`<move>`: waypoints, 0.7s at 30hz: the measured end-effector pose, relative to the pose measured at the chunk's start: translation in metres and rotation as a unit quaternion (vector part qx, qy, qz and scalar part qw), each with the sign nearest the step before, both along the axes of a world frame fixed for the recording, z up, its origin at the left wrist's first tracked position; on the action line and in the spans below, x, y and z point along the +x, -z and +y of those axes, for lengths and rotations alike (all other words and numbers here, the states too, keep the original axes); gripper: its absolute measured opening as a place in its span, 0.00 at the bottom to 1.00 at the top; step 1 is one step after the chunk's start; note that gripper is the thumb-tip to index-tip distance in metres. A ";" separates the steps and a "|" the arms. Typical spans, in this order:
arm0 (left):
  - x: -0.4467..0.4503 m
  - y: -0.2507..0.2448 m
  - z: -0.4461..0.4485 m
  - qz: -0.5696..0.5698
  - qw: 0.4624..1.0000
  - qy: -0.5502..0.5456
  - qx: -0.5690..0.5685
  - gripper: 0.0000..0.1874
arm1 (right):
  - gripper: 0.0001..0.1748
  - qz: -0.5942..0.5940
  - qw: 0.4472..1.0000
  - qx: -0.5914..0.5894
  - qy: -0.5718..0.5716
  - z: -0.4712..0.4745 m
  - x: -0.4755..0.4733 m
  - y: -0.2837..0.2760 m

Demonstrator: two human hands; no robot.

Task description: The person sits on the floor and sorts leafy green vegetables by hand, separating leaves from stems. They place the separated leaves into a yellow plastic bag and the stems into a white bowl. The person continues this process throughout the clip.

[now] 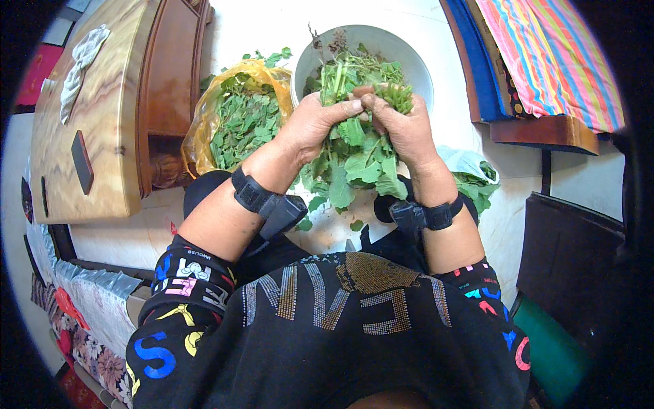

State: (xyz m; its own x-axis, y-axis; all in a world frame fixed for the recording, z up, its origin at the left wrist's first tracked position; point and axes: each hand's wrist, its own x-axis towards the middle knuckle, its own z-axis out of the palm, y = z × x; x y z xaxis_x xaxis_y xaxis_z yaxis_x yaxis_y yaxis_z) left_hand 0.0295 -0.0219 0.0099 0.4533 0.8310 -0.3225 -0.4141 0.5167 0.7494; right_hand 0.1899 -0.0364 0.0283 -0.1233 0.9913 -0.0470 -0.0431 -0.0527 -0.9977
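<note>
My left hand [322, 120] grips leafy green stalks [334, 76], whose upper ends rise over a grey metal bucket [421, 66]. Dark, shrivelled root-like ends [337, 40] stick up beyond them. In my right hand [409, 125] is a bunch of leafy greens [375, 166], its pale green stem ends [396, 97] pointing up and its broad leaves hanging down. Thumbs and fingertips of both hands meet between the two bundles. More greens lie inside the bucket behind my hands. Part of each bundle is hidden by my fingers.
A yellow plastic bag [196, 135] full of loose leaves stands left of the bucket. To the right sits a pale plastic bag [460, 157] with leaves. A stone-topped table [115, 133] carries a phone-like object [83, 162] and a cloth [82, 66]. Striped fabric [557, 61] covers a wooden seat.
</note>
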 end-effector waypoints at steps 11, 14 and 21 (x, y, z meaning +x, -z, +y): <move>-0.010 0.004 0.009 -0.019 1.000 -0.015 -0.009 0.13 | 0.13 0.289 0.952 -0.066 0.074 0.013 0.020 0.005; -0.013 0.000 0.008 -0.011 1.000 -0.007 -0.012 0.14 | 0.13 0.288 0.948 -0.098 0.096 0.017 0.027 0.001; -0.012 -0.006 0.004 0.002 0.997 0.081 0.019 0.13 | 0.11 -0.016 0.994 0.034 0.104 0.010 0.022 0.000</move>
State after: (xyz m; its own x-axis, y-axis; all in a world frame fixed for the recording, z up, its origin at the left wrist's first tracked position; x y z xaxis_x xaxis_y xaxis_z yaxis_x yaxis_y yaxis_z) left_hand 0.0174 -0.0177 0.0158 0.5812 0.7588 -0.2940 -0.3248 0.5475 0.7712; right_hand 0.2123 -0.0262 0.0286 0.0842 0.9963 0.0196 -0.0141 0.0209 -0.9997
